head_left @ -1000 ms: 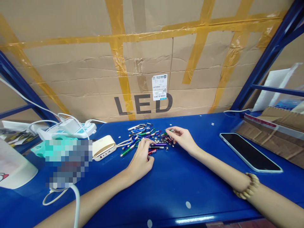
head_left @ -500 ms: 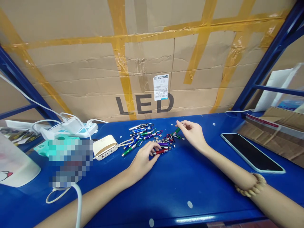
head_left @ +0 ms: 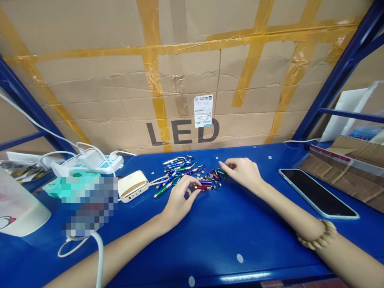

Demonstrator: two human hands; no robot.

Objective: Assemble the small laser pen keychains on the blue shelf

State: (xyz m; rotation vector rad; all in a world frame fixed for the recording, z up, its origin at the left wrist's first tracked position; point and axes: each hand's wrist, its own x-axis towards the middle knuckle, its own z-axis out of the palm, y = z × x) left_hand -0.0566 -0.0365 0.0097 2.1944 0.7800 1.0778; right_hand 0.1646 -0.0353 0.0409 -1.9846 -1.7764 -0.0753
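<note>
A heap of small coloured keychain flashlights (head_left: 183,168) with clips and coin batteries lies on the blue shelf (head_left: 228,228). My left hand (head_left: 178,198) rests at the heap's near edge, fingers curled, pinching a small red flashlight (head_left: 200,187) that lies on the shelf. My right hand (head_left: 243,171) sits at the heap's right side, fingers bent and pinched over the small parts there; what it holds is too small to make out. A bead bracelet (head_left: 318,236) circles my right wrist.
A taped cardboard box (head_left: 186,80) marked LED stands behind the heap. A white power bank (head_left: 133,186), a power strip (head_left: 93,164) with white cables and a white mug (head_left: 21,212) lie at left. A phone (head_left: 318,194) lies face up at right, beside flat cardboard (head_left: 345,168).
My right hand lowered from above the heap and set the green flashlight down among the parts. My left hand drew the red flashlight toward the heap's near edge.
</note>
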